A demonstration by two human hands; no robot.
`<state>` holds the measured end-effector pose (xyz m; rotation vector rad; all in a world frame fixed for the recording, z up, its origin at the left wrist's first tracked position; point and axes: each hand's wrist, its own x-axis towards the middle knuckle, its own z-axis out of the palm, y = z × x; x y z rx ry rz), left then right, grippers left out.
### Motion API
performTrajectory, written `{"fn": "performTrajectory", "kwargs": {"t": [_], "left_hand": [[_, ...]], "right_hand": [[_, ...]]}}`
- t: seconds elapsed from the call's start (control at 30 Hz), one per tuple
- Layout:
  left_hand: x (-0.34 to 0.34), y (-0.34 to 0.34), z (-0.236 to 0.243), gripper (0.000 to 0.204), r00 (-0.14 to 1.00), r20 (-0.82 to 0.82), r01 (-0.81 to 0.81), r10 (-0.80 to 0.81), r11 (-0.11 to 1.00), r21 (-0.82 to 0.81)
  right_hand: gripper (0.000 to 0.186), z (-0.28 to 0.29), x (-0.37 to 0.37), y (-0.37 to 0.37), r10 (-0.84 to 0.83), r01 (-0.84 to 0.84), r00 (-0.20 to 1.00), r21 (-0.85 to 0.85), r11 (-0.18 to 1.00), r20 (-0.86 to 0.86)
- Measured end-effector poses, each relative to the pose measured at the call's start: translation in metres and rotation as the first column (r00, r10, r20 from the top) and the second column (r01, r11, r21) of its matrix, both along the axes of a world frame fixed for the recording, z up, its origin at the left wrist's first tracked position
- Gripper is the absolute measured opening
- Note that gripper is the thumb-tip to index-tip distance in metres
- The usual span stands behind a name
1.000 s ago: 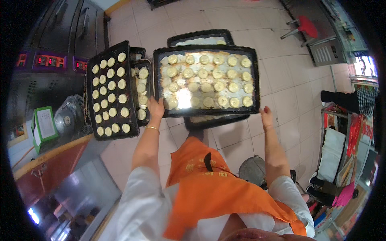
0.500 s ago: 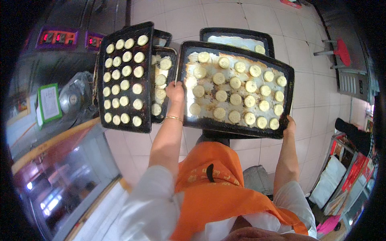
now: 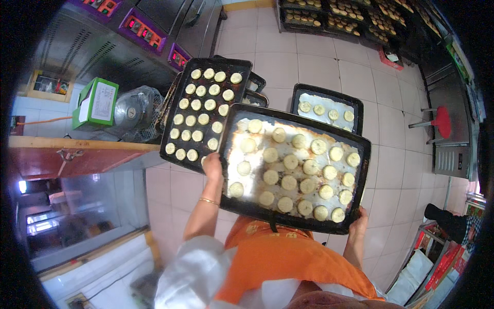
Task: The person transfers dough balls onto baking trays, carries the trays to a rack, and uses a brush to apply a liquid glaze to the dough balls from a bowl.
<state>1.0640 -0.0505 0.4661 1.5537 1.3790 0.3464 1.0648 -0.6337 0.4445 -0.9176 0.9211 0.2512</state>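
A dark baking tray (image 3: 251,203) lined with stained parchment and bearing several pale round dough pieces is held level before me. My left hand (image 3: 212,168) grips its left edge; my right hand (image 3: 358,221) grips its lower right corner. Beside the left hand, another dark tray (image 3: 183,154) with rows of similar pieces rests at a slant, partly covering further trays (image 3: 259,81). Behind the held tray lies a lined tray (image 3: 319,116) with a few pieces, mostly hidden. An orange apron (image 3: 278,255) shows below.
Ovens (image 3: 77,46) with control panels stand upper left, above a green box (image 3: 94,103) and a metal appliance (image 3: 128,110). A rack of filled trays (image 3: 345,20) is at the far top, a red stool (image 3: 442,123) and steel cabinet (image 3: 451,161) at right, a shelf (image 3: 419,273) lower right.
The held tray has moved down nearer my body, with both hands still on it. The view has shifted, bringing the tray rack and more of the ovens into sight.
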Motion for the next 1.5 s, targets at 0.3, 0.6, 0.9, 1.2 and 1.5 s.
{"fn": "performTrajectory", "kwargs": {"t": [0.3,0.6,0.9,1.2,1.5], "left_hand": [[0.016,0.025,0.111,0.024,0.975,0.118,-0.199,0.188,0.976,0.088],[0.029,0.017,0.062,0.039,0.981,0.165,-0.098,0.105,0.994,-0.049],[0.010,-0.116,0.106,0.043,0.745,-0.666,0.566,-0.044,0.570,0.596],[-0.028,-0.375,0.135,0.041,0.593,-0.157,0.711,-0.790,0.422,0.563],[-0.165,-0.661,0.160,0.027,-0.042,0.157,0.995,-0.987,-0.026,0.098]], "right_hand": [[0.017,0.052,0.058,0.036,0.070,-0.070,0.998,0.122,0.990,0.004],[0.036,0.064,0.035,0.013,0.108,-0.104,0.991,-0.050,0.993,0.084],[0.065,0.110,0.018,-0.077,0.689,-0.554,0.718,-0.681,0.478,-0.100],[0.055,0.106,-0.160,-0.185,0.522,-0.527,0.814,-0.701,0.480,-0.255],[0.036,0.108,-0.471,-0.357,-0.224,0.108,0.954,-0.465,0.879,-0.202]]}}
